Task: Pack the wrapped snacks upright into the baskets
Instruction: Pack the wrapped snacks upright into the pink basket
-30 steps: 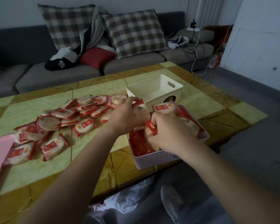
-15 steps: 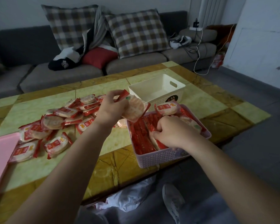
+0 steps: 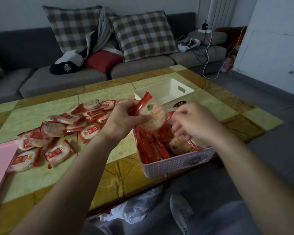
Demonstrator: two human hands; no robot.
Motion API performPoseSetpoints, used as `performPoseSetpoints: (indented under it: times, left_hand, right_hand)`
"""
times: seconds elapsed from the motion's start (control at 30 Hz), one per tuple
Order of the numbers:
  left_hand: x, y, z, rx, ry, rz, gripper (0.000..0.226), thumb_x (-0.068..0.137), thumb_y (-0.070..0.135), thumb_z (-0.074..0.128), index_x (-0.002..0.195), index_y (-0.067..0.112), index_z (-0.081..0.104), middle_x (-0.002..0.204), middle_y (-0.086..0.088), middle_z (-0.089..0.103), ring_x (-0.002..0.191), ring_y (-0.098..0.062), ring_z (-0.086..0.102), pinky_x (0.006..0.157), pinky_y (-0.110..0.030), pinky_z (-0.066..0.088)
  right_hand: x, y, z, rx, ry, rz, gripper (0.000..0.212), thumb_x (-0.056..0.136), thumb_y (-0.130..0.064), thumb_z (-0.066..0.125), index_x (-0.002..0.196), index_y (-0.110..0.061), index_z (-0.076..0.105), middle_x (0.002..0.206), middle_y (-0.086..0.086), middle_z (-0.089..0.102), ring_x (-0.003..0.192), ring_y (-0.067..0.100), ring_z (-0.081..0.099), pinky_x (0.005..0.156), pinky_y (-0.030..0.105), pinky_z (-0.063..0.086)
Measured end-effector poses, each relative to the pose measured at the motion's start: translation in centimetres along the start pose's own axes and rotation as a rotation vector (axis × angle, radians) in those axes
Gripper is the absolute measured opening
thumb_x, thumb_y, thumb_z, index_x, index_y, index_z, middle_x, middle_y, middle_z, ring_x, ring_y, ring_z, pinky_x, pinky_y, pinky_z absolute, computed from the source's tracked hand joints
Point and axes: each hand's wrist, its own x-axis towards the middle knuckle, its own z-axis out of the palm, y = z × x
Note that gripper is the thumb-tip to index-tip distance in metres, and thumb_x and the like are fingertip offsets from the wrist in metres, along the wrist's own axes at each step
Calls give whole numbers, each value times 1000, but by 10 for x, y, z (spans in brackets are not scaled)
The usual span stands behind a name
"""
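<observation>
The left hand (image 3: 124,118) pinches a round red-ended wrapped rice cracker (image 3: 152,118) over the pink woven-pattern plastic basket (image 3: 175,164) at the tabletop's near edge — the right hand's (image 3: 193,121) grip I cannot tell — and dropped carelessly it could topple flat onto the upright rows.

Both forearms are bare, with no sleeves, watch or rings to see. The left hand (image 3: 124,117) and right hand (image 3: 193,121) wear no gloves. Below are grey trousers (image 3: 219,219) and a grey-white sneaker (image 3: 181,212).

Right hand (image 3: 196,121) rose from basket (image 3: 175,165) — toward lifted snack (image 3: 152,118).
</observation>
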Motion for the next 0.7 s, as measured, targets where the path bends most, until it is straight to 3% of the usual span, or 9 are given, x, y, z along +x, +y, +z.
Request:
performPoseSetpoints:
  times: [0.07, 0.13, 0.23, 0.33, 0.43, 0.5, 0.6, 0.7]
  left_hand:
    - [-1, 5, 6, 61, -89, 40, 31, 80, -6, 77, 109, 5, 70, 100, -9, 76, 93, -23, 74, 83, -34, 60]
    - [-1, 10, 9, 137, -185, 84, 29, 80, -8, 75, 105, 6, 70, 94, -2, 75, 88, -16, 72, 79, -29, 60]
    - [3, 14, 10, 216, -355, 126, 30, 76, -13, 73, 99, 7, 70, 95, -10, 71, 84, -20, 67, 73, -30, 52]
    - [7, 15, 14, 268, -480, 134, 33, 68, -6, 68, 88, 20, 72, 108, -24, 66, 100, -40, 63, 85, -44, 51]
    - [11, 15, 21, 348, -559, 159, 32, 73, -7, 72, 85, 23, 72, 106, -17, 66, 103, -38, 63, 94, -51, 50]
    - [14, 14, 20, 338, -521, 151, 37, 76, -16, 68, 84, 19, 71, 108, -20, 66, 105, -34, 63, 94, -45, 50]
    - [13, 13, 12, 267, -446, 165, 40, 78, -25, 62, 84, 15, 68, 108, -19, 66, 102, -16, 64, 89, -24, 51]
    - [10, 10, 10, 315, -474, 193, 36, 80, -22, 63, 84, 13, 68, 100, -13, 66, 94, -8, 63, 85, -19, 49]
  right_hand:
    - [5, 5, -12, 163, 149, -40, 17, 100, -19, 54, 104, -25, 69, 93, -6, 75, 74, 14, 75, 60, 30, 56]
    - [9, 10, -18, 201, 189, -77, 21, 97, -18, 55, 106, -28, 71, 96, -8, 75, 81, 9, 72, 67, 29, 53]
    - [6, 19, -23, 154, 66, -55, 25, 97, -11, 55, 104, -27, 73, 94, -8, 77, 79, 2, 69, 66, 22, 46]
    - [4, 32, -34, -58, -30, -85, 29, 97, -19, 62, 122, -32, 69, 120, -11, 67, 101, 2, 63, 85, 28, 53]
    - [4, 44, -36, -312, -237, -50, 61, 87, -40, 77, 144, -37, 55, 149, -7, 47, 129, 14, 52, 104, 34, 47]
    - [3, 49, -30, -384, -348, -82, 79, 78, -45, 84, 149, -35, 49, 151, -7, 44, 133, 15, 47, 111, 34, 43]
    - [7, 55, -23, -413, -290, -130, 83, 77, -39, 84, 151, -30, 47, 145, -5, 48, 125, 14, 50, 102, 30, 45]
    - [8, 53, -30, -346, -189, -93, 71, 81, -31, 79, 146, -27, 52, 130, -7, 61, 103, 10, 62, 79, 25, 48]
